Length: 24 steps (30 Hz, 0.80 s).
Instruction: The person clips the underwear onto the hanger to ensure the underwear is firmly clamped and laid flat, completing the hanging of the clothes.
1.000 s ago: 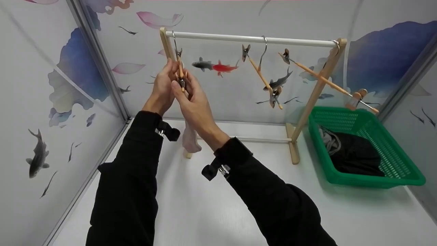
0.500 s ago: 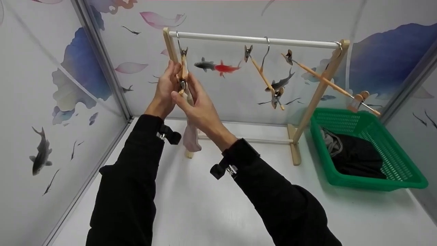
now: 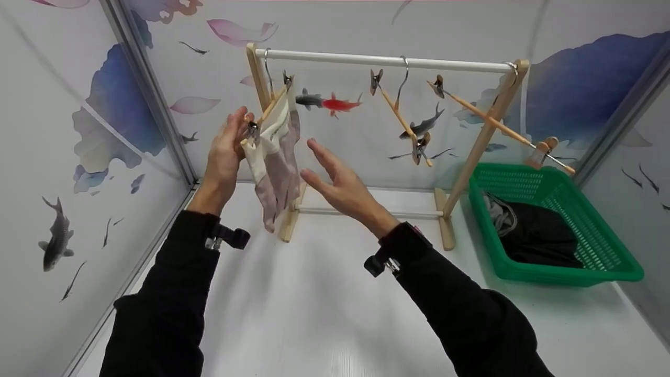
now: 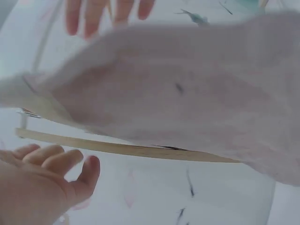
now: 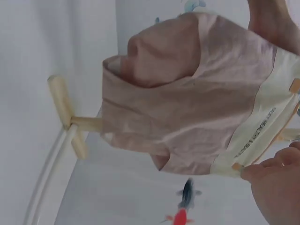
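Pink underpants (image 3: 277, 167) with a cream waistband hang from a wooden clip hanger (image 3: 272, 107) at the rack's left end. Lettering shows on the waistband in the right wrist view. A metal clip (image 3: 253, 128) grips the near end of the waistband, another (image 3: 288, 79) the far end. My left hand (image 3: 222, 157) is beside the near clip, fingers extended and loosely bent; contact with the clip is unclear. My right hand (image 3: 348, 191) is to the right of the underpants, fingers spread, holding nothing. The left wrist view shows the left hand (image 4: 47, 180) apart from the cloth.
A wooden rack with a white rail (image 3: 340, 56) bears two more clip hangers, one in the middle (image 3: 399, 115) and one at the right (image 3: 487, 118). On the right, a green basket (image 3: 502, 269) contains dark cloth (image 3: 544, 235). Printed walls stand behind and at both sides.
Both hands have let go of the hanger's near end and moved apart, left hand leftward, right hand rightward and down. The hanger has swung round, so the underpants now show broadside.
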Motion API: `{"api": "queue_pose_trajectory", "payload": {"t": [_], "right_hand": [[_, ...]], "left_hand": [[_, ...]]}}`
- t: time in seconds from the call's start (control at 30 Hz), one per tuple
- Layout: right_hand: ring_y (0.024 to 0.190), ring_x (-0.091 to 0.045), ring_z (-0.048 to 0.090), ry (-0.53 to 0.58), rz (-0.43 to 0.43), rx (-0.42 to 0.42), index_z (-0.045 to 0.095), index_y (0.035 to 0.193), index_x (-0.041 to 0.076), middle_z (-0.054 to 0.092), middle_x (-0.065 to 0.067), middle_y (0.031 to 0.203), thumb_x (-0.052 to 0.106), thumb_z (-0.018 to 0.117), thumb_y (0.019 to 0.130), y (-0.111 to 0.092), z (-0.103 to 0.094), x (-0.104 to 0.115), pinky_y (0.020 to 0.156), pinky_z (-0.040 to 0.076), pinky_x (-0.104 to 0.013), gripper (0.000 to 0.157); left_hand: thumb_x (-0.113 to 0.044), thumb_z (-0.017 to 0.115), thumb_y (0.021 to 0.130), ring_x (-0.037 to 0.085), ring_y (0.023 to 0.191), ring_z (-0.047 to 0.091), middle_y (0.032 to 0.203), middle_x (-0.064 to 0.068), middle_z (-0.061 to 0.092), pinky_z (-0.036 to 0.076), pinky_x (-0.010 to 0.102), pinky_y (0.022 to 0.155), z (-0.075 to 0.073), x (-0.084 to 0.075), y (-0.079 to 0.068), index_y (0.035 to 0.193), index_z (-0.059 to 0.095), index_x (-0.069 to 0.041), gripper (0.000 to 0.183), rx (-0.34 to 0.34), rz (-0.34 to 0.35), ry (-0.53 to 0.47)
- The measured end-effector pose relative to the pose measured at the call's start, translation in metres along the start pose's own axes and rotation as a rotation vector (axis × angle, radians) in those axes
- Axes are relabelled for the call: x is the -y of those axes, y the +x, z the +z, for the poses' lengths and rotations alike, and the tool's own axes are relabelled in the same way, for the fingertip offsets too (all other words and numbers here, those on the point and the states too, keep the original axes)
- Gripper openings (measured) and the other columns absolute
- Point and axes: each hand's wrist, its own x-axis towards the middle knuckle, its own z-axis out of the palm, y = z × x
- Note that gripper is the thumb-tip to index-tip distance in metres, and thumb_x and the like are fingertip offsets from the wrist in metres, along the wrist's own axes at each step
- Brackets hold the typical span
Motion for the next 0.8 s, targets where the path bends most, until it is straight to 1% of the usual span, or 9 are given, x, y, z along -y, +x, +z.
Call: {"api": "queue_pose_trajectory", "payload": {"t": [0.1,0.17,0.2,0.3,0.4,0.47,0.57,0.67,0.8], "right_hand": [[0.149,-0.008,0.025,-0.031,-0.018,0.035,0.031,0.16,0.009,0.03,-0.003,0.164,0.028,0.059,0.105,-0.006,-0.016,-0.009,0.119,0.024,-0.032,0.064],[0.148,-0.009,0.028,-0.086,-0.017,0.057,0.035,0.159,0.01,0.034,-0.001,0.162,0.029,0.058,0.106,-0.01,-0.028,-0.013,0.119,0.026,-0.033,0.061],[0.148,-0.01,0.03,-0.119,-0.016,0.069,0.036,0.158,0.011,0.036,-0.001,0.161,0.029,0.057,0.106,-0.012,-0.034,-0.014,0.119,0.027,-0.034,0.059],[0.145,-0.016,0.038,-0.172,-0.002,0.121,0.04,0.156,0.009,0.042,-0.004,0.157,0.028,0.056,0.107,-0.016,-0.053,-0.018,0.116,0.033,-0.037,0.055],[0.138,-0.024,0.049,-0.167,0.019,0.181,0.043,0.153,0.006,0.049,-0.009,0.152,0.025,0.055,0.107,-0.02,-0.073,-0.024,0.11,0.042,-0.04,0.051],[0.132,-0.027,0.055,-0.176,0.031,0.211,0.046,0.151,0.004,0.054,-0.012,0.147,0.021,0.054,0.107,-0.024,-0.086,-0.028,0.105,0.046,-0.042,0.048],[0.122,-0.027,0.062,-0.251,0.065,0.256,0.053,0.145,0.001,0.062,-0.015,0.136,0.02,0.054,0.108,-0.033,-0.107,-0.035,0.101,0.05,-0.044,0.042],[0.115,-0.026,0.065,-0.334,0.161,0.323,0.057,0.141,0.002,0.067,-0.014,0.127,0.021,0.054,0.108,-0.045,-0.131,-0.04,0.098,0.051,-0.046,0.039],[0.111,-0.027,0.065,-0.479,0.317,0.425,0.061,0.138,0.003,0.068,-0.014,0.123,0.022,0.053,0.107,-0.062,-0.165,-0.049,0.094,0.053,-0.047,0.037]], "left_hand": [[-0.037,0.026,0.112,0.022,0.147,0.034,0.161,0.013,0.034,0.03,0.036,0.116,-0.002,-0.01,-0.012,0.158,0.029,-0.002,0.058,-0.086,0.085,0.101],[-0.035,0.029,0.111,0.018,0.146,0.034,0.16,0.01,0.037,0.029,0.032,0.116,-0.001,-0.017,-0.021,0.155,0.035,-0.003,0.054,-0.144,0.173,0.189],[-0.032,0.032,0.111,0.017,0.146,0.035,0.159,0.009,0.039,0.029,0.031,0.115,0.0,-0.02,-0.025,0.153,0.038,-0.003,0.052,-0.179,0.235,0.244],[-0.025,0.04,0.108,0.016,0.145,0.034,0.153,0.008,0.045,0.024,0.031,0.117,0.007,-0.027,-0.038,0.143,0.05,-0.001,0.043,-0.277,0.478,0.465],[-0.02,0.049,0.103,0.024,0.144,0.036,0.147,0.012,0.052,0.022,0.041,0.118,0.02,-0.029,-0.049,0.13,0.06,0.0,0.036,-0.328,0.744,0.665],[-0.022,0.051,0.102,0.032,0.141,0.039,0.143,0.015,0.055,0.022,0.048,0.117,0.031,-0.028,-0.055,0.124,0.062,0.0,0.033,-0.293,0.89,0.753],[-0.024,0.053,0.102,0.039,0.135,0.045,0.138,0.019,0.057,0.028,0.053,0.113,0.052,-0.023,-0.062,0.12,0.063,0.0,0.032,-0.155,1.024,0.811],[-0.022,0.055,0.103,0.04,0.132,0.049,0.137,0.019,0.059,0.034,0.052,0.111,0.073,-0.014,-0.066,0.119,0.064,0.0,0.029,0.003,1.096,0.852],[-0.017,0.059,0.101,0.035,0.129,0.053,0.134,0.017,0.061,0.04,0.047,0.108,0.102,0.002,-0.068,0.12,0.064,-0.001,0.025,0.178,1.142,0.892]]}}
